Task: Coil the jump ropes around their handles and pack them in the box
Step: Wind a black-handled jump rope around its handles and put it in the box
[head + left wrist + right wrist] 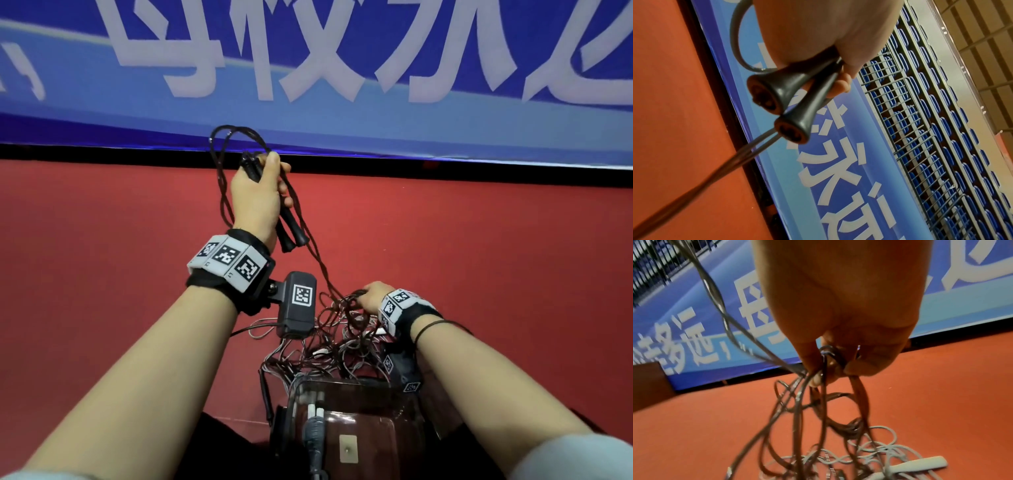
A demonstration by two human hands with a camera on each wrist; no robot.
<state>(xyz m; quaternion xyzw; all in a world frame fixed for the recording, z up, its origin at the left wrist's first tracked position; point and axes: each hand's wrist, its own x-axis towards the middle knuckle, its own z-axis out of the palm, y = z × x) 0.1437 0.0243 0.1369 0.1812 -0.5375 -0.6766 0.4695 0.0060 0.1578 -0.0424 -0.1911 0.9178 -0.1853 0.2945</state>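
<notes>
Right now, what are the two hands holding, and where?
The left hand grips a dark jump rope's two handles around their middles. The right hand pinches loops of rope cord above the tangled pile.

We see two bare forearms, each with a pale grey-blue sleeve pushed up near the elbow. Our left wrist point(227, 270) wears a black fabric band point(205, 281) carrying white square tiles printed with black-and-white markers, plus a small black camera point(297, 303) on a bracket. Our right wrist point(407, 313) wears a matching band and a thin dark bracelet point(428, 327)
</notes>
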